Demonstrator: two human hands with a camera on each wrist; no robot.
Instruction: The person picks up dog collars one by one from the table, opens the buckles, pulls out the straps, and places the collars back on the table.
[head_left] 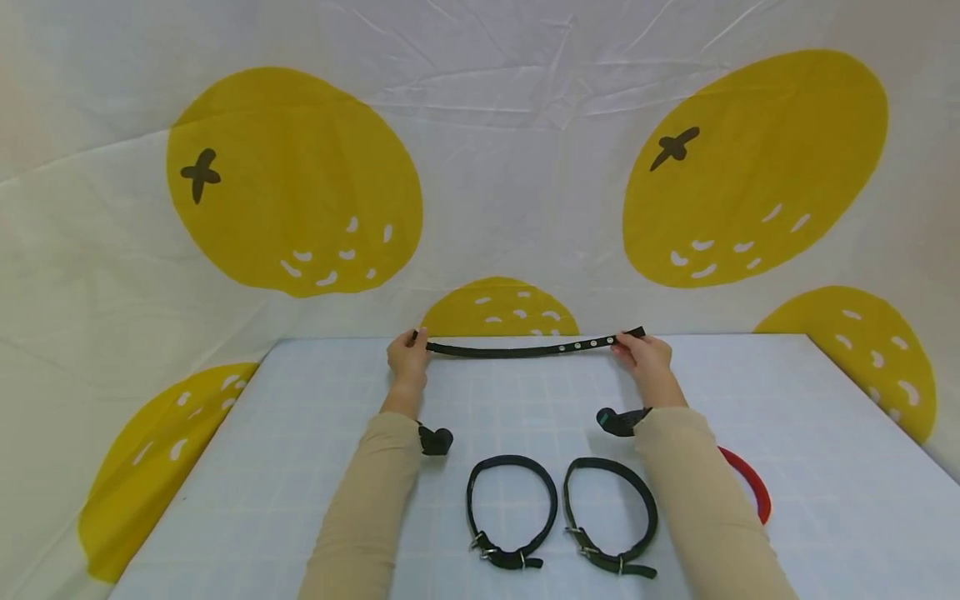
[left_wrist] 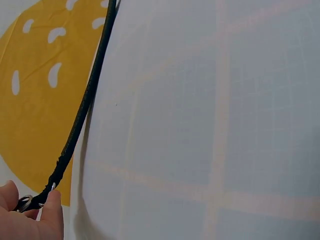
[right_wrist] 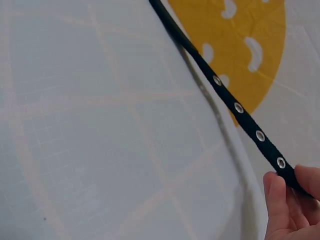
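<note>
Left hand (head_left: 407,362), right hand (head_left: 648,358) grip strap (head_left: 510,352) near table's (head_left: 337,379) far edge; printed backdrop (head_left: 517,200).
Left-wrist view alone shows metal loop (left_wrist: 26,201).

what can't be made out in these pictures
Red item: head view, part hidden by the right sleeve, full shape unclear.
Held strap: left wrist view, near end partly covered by the left hand, far end cut off by the top edge.
Left looped strap, right looped strap: head view, fine metal details too small.
</note>
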